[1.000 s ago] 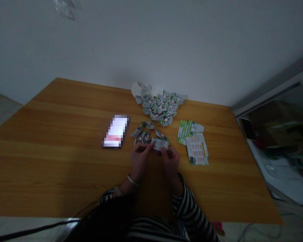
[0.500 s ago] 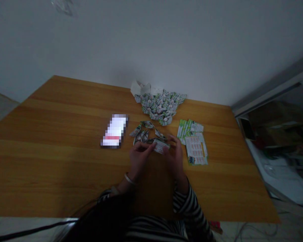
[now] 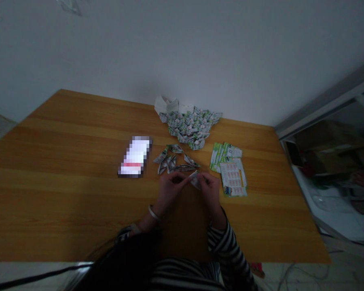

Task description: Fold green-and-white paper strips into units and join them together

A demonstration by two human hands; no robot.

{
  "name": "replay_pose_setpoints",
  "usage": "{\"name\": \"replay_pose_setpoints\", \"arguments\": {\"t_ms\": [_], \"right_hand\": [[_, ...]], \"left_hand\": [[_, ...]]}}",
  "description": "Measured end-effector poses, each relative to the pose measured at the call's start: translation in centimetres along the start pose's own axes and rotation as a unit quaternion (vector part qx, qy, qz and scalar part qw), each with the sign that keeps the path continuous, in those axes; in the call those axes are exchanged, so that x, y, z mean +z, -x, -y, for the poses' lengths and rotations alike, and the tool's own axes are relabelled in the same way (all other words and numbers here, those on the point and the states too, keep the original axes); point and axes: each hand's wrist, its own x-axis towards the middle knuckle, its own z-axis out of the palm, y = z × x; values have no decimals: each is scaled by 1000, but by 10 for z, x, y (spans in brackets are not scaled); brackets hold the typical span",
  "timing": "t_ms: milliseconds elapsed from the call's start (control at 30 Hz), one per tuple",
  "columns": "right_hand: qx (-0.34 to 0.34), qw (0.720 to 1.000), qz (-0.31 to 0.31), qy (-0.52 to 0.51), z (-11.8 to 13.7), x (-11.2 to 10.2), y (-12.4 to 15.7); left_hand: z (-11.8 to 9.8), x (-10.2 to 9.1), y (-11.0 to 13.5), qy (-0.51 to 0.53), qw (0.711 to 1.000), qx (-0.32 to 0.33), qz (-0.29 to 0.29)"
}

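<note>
My left hand (image 3: 170, 190) and my right hand (image 3: 210, 196) meet above the wooden table, pinching a narrow folded piece of printed paper (image 3: 195, 179) between them. Just beyond my fingers lie several small folded paper pieces (image 3: 170, 161) in a loose cluster. A larger heap of similar green-and-white folded pieces (image 3: 188, 127) sits further back, with white paper (image 3: 165, 105) at its far end. To the right of my right hand is a stack of flat green-and-white printed cards (image 3: 232, 173).
A phone (image 3: 135, 157) with a lit, pixelated screen lies left of the folded pieces. The wooden table (image 3: 63, 161) meets a white wall at the back. Its right edge drops toward a shelf with cluttered items and cables. Striped sleeves lie at the bottom.
The paper in my hands is now folded into a narrower piece, no longer a flat strip. My hands have moved closer together, and the view has shifted slightly.
</note>
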Motion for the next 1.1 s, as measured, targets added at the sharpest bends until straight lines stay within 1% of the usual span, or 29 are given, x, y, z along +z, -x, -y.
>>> {"name": "replay_pose_setpoints", "arguments": {"t_ms": [100, 167, 233, 300, 367, 433, 500, 567, 667, 733, 833, 867, 900, 1000, 1033, 1100], "right_hand": [[18, 1000, -8, -25, -1, 5, 1], [36, 998, -7, -49, 0, 9, 2], [56, 995, -13, -84, 1, 15, 4], [67, 989, -39, -123, 1, 20, 5], [71, 981, -76, -162, 1, 25, 7], [75, 973, -100, -195, 1, 28, 8], [81, 968, -108, -210, 0, 30, 8], [84, 973, -89, -198, 1, 29, 8], [70, 987, -47, -139, 2, 27, 7], [59, 990, -55, -112, 2, 25, 7], [57, 985, -101, -129, 1, 25, 8], [60, 983, -108, -137, 0, 25, 8], [62, 983, -107, -139, 0, 26, 8], [65, 988, -73, -120, -1, 25, 6], [63, 989, -63, -114, 0, 24, 4], [57, 990, -56, -115, 0, 21, 2]], "left_hand": [[1, 2, -1, 67, 997, -24, -43], [3, 2, -3, 94, 993, -37, -69], [4, 3, -4, 114, 990, -42, -72], [4, 5, -3, 138, 988, -46, -55], [3, 8, -2, 144, 988, -47, -12], [3, 11, 1, 107, 993, -36, 34], [3, 11, 4, 52, 997, -17, 54], [3, 10, 5, 9, 999, 0, 31], [4, 6, 4, -22, 1000, 16, -11], [6, 5, 3, -16, 1000, 19, 1], [10, 7, 2, 25, 997, 11, 70], [11, 7, 2, 31, 996, 7, 81], [12, 7, 2, 29, 997, 5, 78], [12, 4, 0, -2, 999, 6, 36], [12, 2, -1, -7, 999, 6, 37], [9, -2, -2, 7, 998, 1, 62]]}}
